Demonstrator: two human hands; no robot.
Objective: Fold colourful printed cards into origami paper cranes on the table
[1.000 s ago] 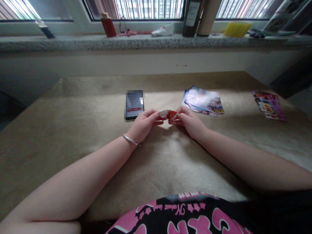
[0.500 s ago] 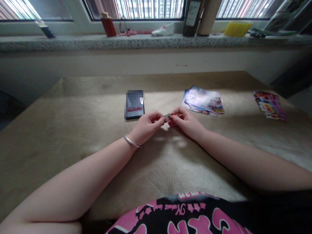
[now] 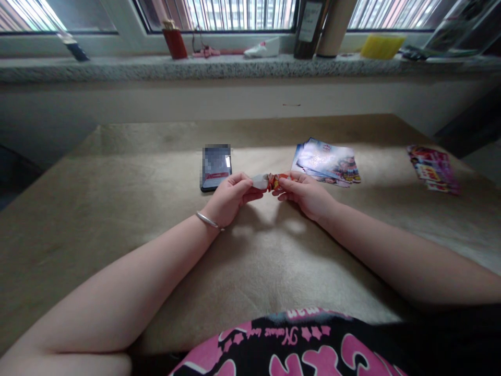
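A small red and orange wrapper point(image 3: 276, 181) with a whitish, paper-like end point(image 3: 260, 181) is stretched between my two hands above the table. My left hand point(image 3: 236, 192) pinches the whitish end between thumb and fingers; a silver bangle circles that wrist. My right hand point(image 3: 306, 192) grips the red part, thumb on top, its lower fingers curled under. Whether anything is inside the wrapper I cannot tell. Just behind my left hand lies a dark phone point(image 3: 216, 167), its screen partly blurred. A fanned pile of glossy printed cards point(image 3: 327, 159) lies beyond my right hand.
Several pink and red printed packets point(image 3: 433, 169) lie at the right of the brown-covered table point(image 3: 117, 209). Along the granite windowsill point(image 3: 136, 70) behind stand a red bottle point(image 3: 175, 42), a dark bottle point(image 3: 308, 28), a beige cylinder point(image 3: 332, 31) and a yellow block point(image 3: 382, 47).
My hands have drawn slightly apart and lifted a little. More of the whitish end and the red wrapper now shows between them. Phone, cards and packets have stayed put.
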